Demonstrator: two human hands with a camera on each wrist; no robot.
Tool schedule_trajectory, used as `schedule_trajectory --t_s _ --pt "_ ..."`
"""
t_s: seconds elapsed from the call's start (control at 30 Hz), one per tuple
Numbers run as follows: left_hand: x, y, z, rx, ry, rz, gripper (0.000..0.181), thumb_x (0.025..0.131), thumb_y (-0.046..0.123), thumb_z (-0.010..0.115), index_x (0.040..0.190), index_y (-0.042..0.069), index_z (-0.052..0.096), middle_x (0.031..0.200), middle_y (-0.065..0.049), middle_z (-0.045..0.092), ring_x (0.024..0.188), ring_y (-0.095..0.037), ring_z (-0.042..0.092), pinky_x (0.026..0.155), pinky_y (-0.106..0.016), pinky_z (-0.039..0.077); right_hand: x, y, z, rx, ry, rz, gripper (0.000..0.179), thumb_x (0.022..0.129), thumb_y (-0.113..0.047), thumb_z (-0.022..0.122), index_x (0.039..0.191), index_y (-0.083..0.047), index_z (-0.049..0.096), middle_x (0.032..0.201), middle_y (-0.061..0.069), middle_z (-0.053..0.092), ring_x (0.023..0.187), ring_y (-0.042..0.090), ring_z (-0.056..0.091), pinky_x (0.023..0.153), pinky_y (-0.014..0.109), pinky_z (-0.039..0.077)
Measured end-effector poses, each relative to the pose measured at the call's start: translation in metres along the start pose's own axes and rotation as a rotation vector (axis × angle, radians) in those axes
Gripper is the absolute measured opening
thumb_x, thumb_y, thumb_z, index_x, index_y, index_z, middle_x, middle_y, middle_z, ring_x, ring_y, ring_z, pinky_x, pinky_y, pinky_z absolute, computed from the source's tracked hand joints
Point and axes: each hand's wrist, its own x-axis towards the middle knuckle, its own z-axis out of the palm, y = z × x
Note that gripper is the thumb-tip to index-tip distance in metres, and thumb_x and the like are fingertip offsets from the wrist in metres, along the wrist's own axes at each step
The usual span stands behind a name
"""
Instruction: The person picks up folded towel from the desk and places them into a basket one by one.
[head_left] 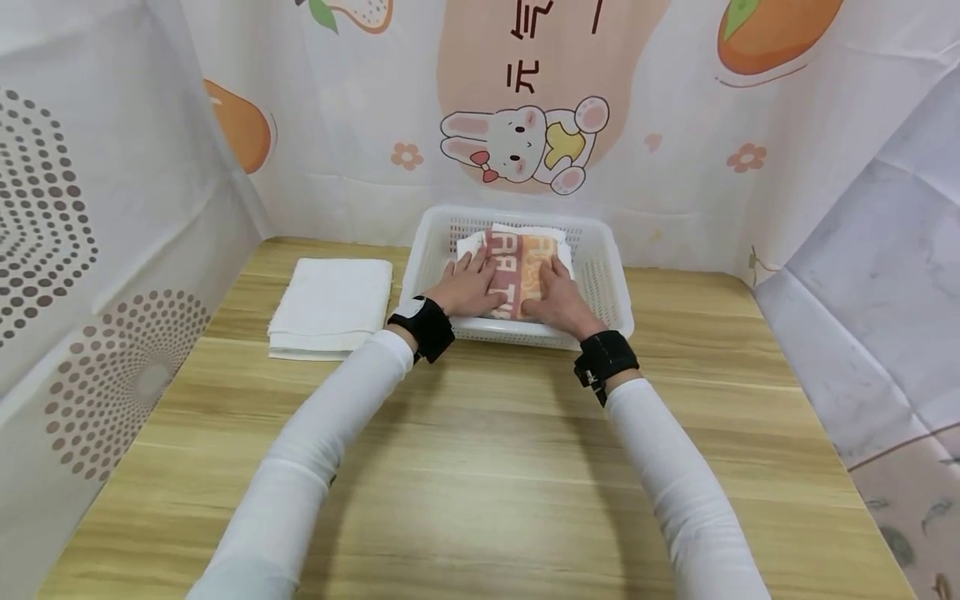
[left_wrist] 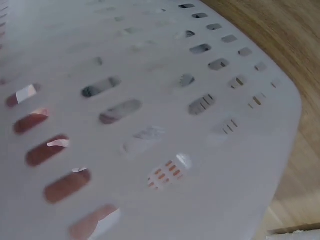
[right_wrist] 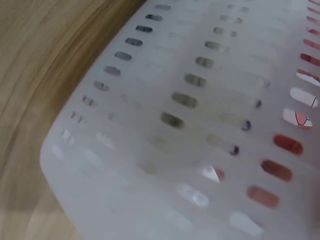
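A white plastic basket with slotted walls stands at the far edge of the table. Inside it lies a folded cloth, white at its edges, with red and orange printed panels and pale lettering. My left hand rests on the cloth's left side, fingers spread and pointing away. On the right side of the same cloth, my right hand presses with its thumb toward the middle. Both wrist views are filled by the basket's slotted wall, and the right wrist view shows the basket wall likewise; the hands are hidden there.
Left of the basket, a folded white cloth stack lies on the wooden table. A printed curtain hangs right behind the basket, and more hanging sheets enclose the table's left and right sides.
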Motion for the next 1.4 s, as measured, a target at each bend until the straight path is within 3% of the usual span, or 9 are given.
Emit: schedule_trajectory --t_s 0.33,0.6,0.73,0.83,1.0,1.2,1.4 --pt "-0.005 0.001 0.000 0.050 0.037 0.021 0.068 0.106 0.044 0.039 0.160 0.010 0.015 0.167 -0.014 0.001 0.152 -0.038 0.005 0.120 -0.054 0.009 -0.007 -0.003 -0.004 -0.054 -0.051 -0.022 0.076 0.096 -0.021 0.055 0.157 0.003 0.015 0.163 0.027 -0.002 0.146 0.046 0.019 0.117 0.053 0.021" --pt "-0.014 0.010 0.002 0.051 0.052 0.060 0.063 0.107 0.038 0.035 0.160 0.010 0.015 0.166 -0.014 0.007 0.151 -0.037 0.008 0.120 -0.053 0.011 -0.017 -0.001 -0.004 -0.081 -0.044 -0.071 0.070 0.099 -0.021 0.052 0.155 0.004 0.020 0.162 0.026 0.015 0.150 0.042 0.009 0.117 0.054 0.022" --pt "-0.020 0.015 0.005 0.041 0.079 0.096 0.059 0.107 0.035 0.035 0.159 0.010 0.020 0.165 -0.015 0.013 0.151 -0.038 0.013 0.120 -0.052 0.014 -0.025 -0.004 -0.003 -0.067 -0.034 -0.074 0.067 0.101 -0.022 0.052 0.155 0.004 0.022 0.161 0.028 0.014 0.145 0.043 0.026 0.114 0.054 0.029" --pt "-0.025 0.019 0.008 0.047 0.102 0.129 0.054 0.107 0.032 0.036 0.155 0.009 0.029 0.164 -0.017 0.018 0.151 -0.036 0.014 0.120 -0.050 0.015 -0.032 -0.007 0.000 -0.075 -0.024 -0.080 0.065 0.102 -0.023 0.050 0.155 0.004 0.023 0.161 0.029 0.012 0.144 0.044 0.028 0.114 0.054 0.028" --pt "-0.035 0.026 0.012 0.055 0.159 0.157 0.046 0.108 0.030 0.038 0.148 0.007 0.039 0.161 -0.019 0.024 0.151 -0.034 0.016 0.120 -0.048 0.018 -0.044 -0.011 0.003 -0.111 0.023 -0.161 0.061 0.103 -0.020 0.050 0.152 0.008 0.028 0.158 0.032 0.019 0.147 0.045 0.017 0.117 0.055 0.021" --pt "-0.051 0.030 0.019 0.068 0.201 0.188 0.056 0.108 0.031 0.038 0.156 0.004 0.026 0.161 -0.022 0.023 0.150 -0.035 0.019 0.120 -0.049 0.019 -0.063 -0.015 0.007 -0.080 0.021 -0.211 0.063 0.102 -0.021 0.053 0.153 0.007 0.027 0.160 0.031 0.015 0.149 0.045 0.011 0.117 0.057 0.019" --pt "-0.065 0.031 0.032 0.154 0.286 0.213 0.057 0.106 0.031 0.046 0.155 0.005 0.031 0.161 -0.024 0.022 0.147 -0.041 0.023 0.117 -0.051 0.024 -0.082 -0.018 0.018 -0.116 0.054 -0.249 0.063 0.102 -0.022 0.055 0.153 0.004 0.030 0.161 0.026 0.016 0.149 0.044 0.009 0.117 0.057 0.018"
